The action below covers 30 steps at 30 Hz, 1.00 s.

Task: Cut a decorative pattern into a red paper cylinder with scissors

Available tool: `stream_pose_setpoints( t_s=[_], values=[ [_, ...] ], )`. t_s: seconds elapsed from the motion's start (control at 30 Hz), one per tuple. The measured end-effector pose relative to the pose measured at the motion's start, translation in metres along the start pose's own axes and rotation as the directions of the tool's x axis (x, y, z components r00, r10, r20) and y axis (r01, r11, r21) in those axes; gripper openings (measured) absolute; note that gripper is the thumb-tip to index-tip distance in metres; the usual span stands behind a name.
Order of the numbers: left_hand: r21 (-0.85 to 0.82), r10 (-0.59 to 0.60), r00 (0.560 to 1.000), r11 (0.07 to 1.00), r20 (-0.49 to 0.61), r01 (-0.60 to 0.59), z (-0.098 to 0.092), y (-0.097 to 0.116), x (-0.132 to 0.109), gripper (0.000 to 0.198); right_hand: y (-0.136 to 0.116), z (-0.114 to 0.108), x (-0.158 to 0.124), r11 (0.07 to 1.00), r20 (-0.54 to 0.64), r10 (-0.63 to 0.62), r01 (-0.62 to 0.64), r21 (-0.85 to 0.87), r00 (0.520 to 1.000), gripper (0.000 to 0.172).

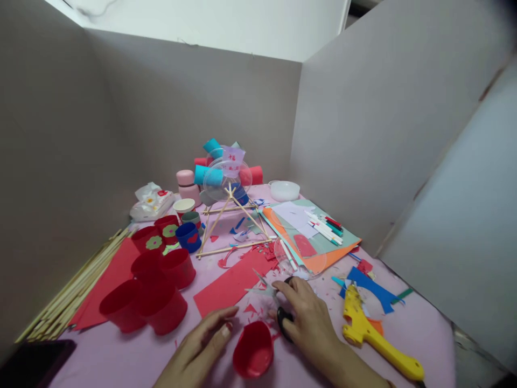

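The nearest cup (253, 353) is red, scissor handles (281, 318) black, glue gun (359, 320) yellow.

Item one: left grip (208, 339), about seven o'clock from centre. Bare hand; slender fingers, tapered at the ends; broader thumb with a rounded tip; smooth back. Short length of bare wrist, cropped by the lower edge.

Item two: right grip (305, 312), about five o'clock. Bare hand; long, narrow fingers with visible knuckle joints; rounded back, narrowing to the wrist. Bare forearm, smooth in outline, widening toward the lower edge.

Item three: brownish band (390, 383), between four and five o'clock, on the right forearm. Narrow sliver only; possibly a bracelet or cuff, too cropped to say.
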<state>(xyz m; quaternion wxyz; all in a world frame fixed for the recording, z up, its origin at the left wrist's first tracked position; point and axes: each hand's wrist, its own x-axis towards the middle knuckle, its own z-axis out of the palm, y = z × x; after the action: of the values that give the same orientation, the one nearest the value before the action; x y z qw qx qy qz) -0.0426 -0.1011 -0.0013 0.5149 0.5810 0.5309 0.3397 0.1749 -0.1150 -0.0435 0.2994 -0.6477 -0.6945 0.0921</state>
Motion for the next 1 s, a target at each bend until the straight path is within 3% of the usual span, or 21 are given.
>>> stream_pose_setpoints(
  t_s=[0.07, 0.17, 0.23, 0.33, 0.43, 0.53, 0.8, 0.9, 1.0],
  values=[
    [0.05, 0.092, 0.994, 0.995, -0.054, -0.089, 0.002, 0.001, 0.002, 0.032, 0.003, 0.003, -0.001, 0.998, -0.113, -0.061, 0.059, -0.022, 0.992, 0.043],
    [0.267, 0.304, 0.951, 0.923, -0.059, -0.278, 0.006, 0.005, 0.005, 0.031, 0.006, 0.006, -0.004, 0.978, -0.281, -0.203, 0.181, -0.101, 0.938, 0.047],
    [0.415, 0.427, 0.904, 0.823, -0.003, -0.387, 0.012, 0.012, 0.007, 0.031, 0.007, 0.006, -0.005, 0.955, -0.336, -0.292, 0.251, -0.161, 0.895, 0.051],
    [0.483, 0.487, 0.871, 0.75, 0.06, -0.452, 0.025, 0.031, 0.012, 0.027, 0.004, 0.003, -0.007, 0.931, -0.349, -0.359, 0.305, -0.201, 0.866, 0.058],
    [0.483, 0.484, 0.87, 0.743, 0.091, -0.463, 0.037, 0.046, 0.018, 0.014, 0.002, -0.001, -0.007, 0.925, -0.38, -0.377, 0.319, -0.209, 0.845, 0.057],
    [0.451, 0.445, 0.89, 0.778, 0.095, -0.437, 0.042, 0.051, 0.024, 0.02, 0.003, -0.004, -0.003, 0.925, -0.399, -0.377, 0.316, -0.211, 0.836, 0.051],
    [0.4, 0.351, 0.936, 0.856, 0.017, -0.328, 0.033, 0.056, 0.04, 0.032, 0.01, -0.005, 0.004, 0.953, -0.425, -0.293, 0.228, -0.197, 0.857, 0.042],
    [0.365, 0.337, 0.939, 0.868, 0.065, -0.336, 0.037, 0.06, 0.042, 0.037, 0.008, -0.005, 0.005, 0.959, -0.416, -0.28, 0.231, -0.166, 0.865, 0.046],
    [0.336, 0.341, 0.934, 0.871, 0.109, -0.358, 0.043, 0.061, 0.043, 0.027, 0.009, -0.005, 0.004, 0.96, -0.415, -0.279, 0.248, -0.128, 0.866, 0.045]
  ],
)
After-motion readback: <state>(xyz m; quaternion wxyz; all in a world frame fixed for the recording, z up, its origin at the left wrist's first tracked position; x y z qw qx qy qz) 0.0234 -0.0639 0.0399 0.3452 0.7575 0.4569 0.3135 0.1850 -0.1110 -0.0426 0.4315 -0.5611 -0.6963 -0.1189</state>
